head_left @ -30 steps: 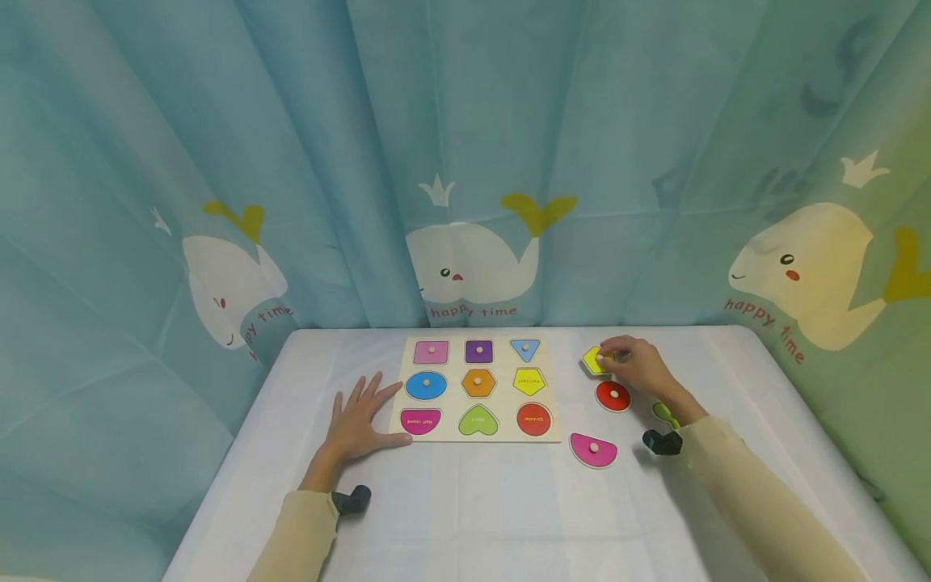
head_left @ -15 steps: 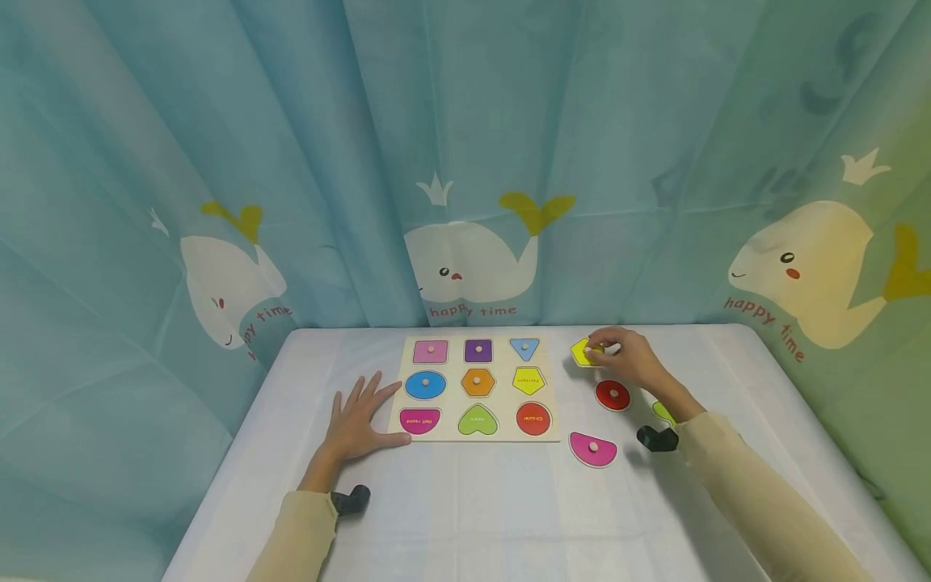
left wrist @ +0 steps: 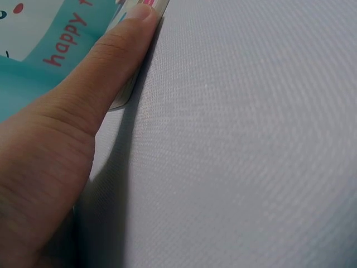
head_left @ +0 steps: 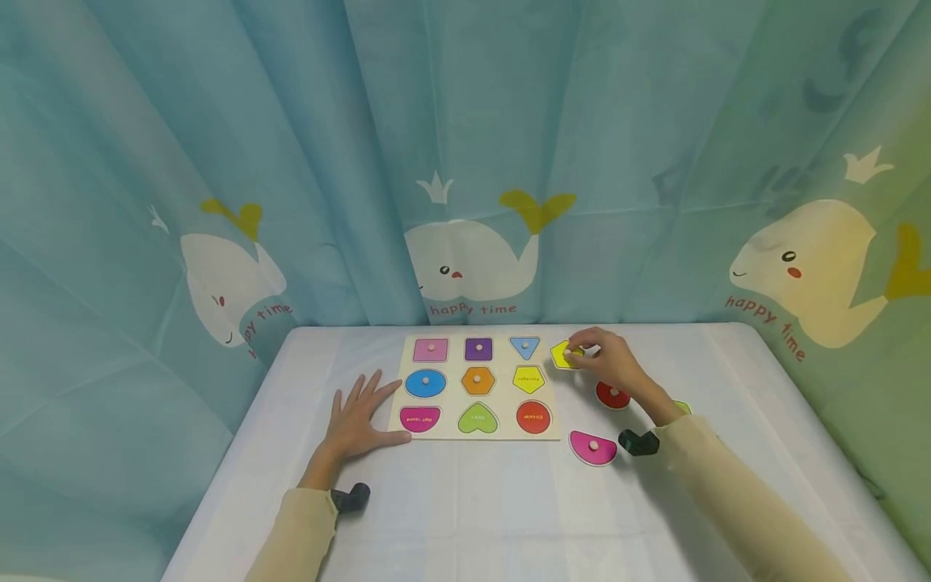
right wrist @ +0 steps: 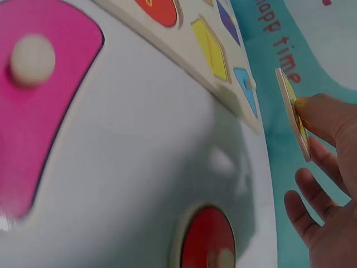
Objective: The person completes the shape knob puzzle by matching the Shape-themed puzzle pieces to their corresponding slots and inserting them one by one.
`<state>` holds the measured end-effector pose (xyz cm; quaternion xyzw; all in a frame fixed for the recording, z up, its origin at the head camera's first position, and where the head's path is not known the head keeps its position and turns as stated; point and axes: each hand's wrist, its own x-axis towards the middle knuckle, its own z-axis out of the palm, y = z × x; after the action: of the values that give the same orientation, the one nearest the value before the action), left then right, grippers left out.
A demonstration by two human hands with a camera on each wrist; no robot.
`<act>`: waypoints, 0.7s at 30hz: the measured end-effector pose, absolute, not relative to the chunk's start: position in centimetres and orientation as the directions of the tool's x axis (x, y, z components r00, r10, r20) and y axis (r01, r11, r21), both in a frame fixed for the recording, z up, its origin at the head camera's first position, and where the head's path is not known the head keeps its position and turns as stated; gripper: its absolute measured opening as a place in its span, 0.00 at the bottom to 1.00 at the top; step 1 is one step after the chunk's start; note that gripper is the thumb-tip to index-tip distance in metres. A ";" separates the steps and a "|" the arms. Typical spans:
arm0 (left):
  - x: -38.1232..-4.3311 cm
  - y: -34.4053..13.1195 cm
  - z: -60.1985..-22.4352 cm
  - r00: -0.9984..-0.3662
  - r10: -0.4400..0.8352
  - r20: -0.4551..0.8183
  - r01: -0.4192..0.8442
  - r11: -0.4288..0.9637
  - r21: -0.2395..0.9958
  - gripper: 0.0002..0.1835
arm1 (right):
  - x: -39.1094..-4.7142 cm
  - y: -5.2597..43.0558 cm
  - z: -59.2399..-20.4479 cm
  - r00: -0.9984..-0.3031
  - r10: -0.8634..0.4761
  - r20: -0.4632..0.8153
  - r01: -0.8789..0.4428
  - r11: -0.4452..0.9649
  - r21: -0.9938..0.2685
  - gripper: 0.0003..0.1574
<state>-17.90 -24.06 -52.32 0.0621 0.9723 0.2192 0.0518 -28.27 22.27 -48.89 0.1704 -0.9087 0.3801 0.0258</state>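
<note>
My right hand (head_left: pixel 612 361) pinches a yellow pentagon puzzle piece (head_left: pixel 559 355) by its small knob, just off the board's right edge. In the right wrist view the pentagon piece (right wrist: pixel 292 111) is tilted on edge, lifted above the table. A wooden shape puzzle board (head_left: pixel 503 398) lies flat, with a yellow pentagon recess (head_left: pixel 528 380) in its right column. The blue triangle (head_left: pixel 524 347) and several other knobbed pieces sit in it. At the board's left edge, my left hand (head_left: pixel 356 422) has its fingers spread, and its thumb (left wrist: pixel 111 58) touches the near corner.
A magenta half-round piece (head_left: pixel 592 449) lies at the board's right front. Behind it is a red circle piece (head_left: pixel 612 395), and a green piece (head_left: pixel 682 406) is mostly hidden by the right sleeve. A whale-print curtain (head_left: pixel 625 162) hangs behind the white table (head_left: pixel 465 517).
My right hand has carried the yellow pentagon piece leftward, close to the board. The sleeve now covers more of the green piece. My left hand stays where it was.
</note>
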 end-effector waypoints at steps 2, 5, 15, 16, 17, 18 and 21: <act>-17.9 -24.1 -52.3 -0.987 0.144 -0.073 0.099 0.897 0.431 0.56 | -28.3 21.7 -49.0 -0.941 -0.294 0.170 -0.326 0.640 -0.696 0.07; -17.9 -24.1 -52.3 -0.987 0.146 -0.073 0.100 0.896 0.432 0.56 | -28.2 20.9 -49.1 -0.940 -0.302 0.159 -0.321 0.624 -0.712 0.06; -18.0 -24.1 -52.4 -0.986 0.147 -0.079 0.099 0.897 0.430 0.56 | -27.8 18.6 -50.4 -0.938 -0.301 0.170 -0.322 0.582 -0.747 0.04; -18.0 -24.1 -52.4 -0.986 0.147 -0.079 0.099 0.897 0.430 0.56 | -27.8 18.4 -50.5 -0.940 -0.297 0.166 -0.316 0.581 -0.750 0.04; -18.0 -24.1 -52.5 -0.986 0.147 -0.080 0.099 0.897 0.430 0.56 | -27.7 18.3 -50.5 -0.944 -0.292 0.156 -0.305 0.581 -0.754 0.05; -18.0 -24.1 -52.5 -0.986 0.147 -0.081 0.099 0.898 0.429 0.57 | -27.6 18.1 -50.6 -0.947 -0.287 0.144 -0.293 0.585 -0.757 0.05; -18.1 -24.1 -52.6 -0.985 0.149 -0.084 0.099 0.898 0.428 0.57 | -27.6 17.7 -51.0 -0.955 -0.275 0.113 -0.262 0.600 -0.756 0.05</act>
<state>-18.10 -24.15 -52.56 0.0638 0.9725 0.2164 0.0575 -27.65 17.70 -51.01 0.1500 -0.8945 0.4212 -0.0074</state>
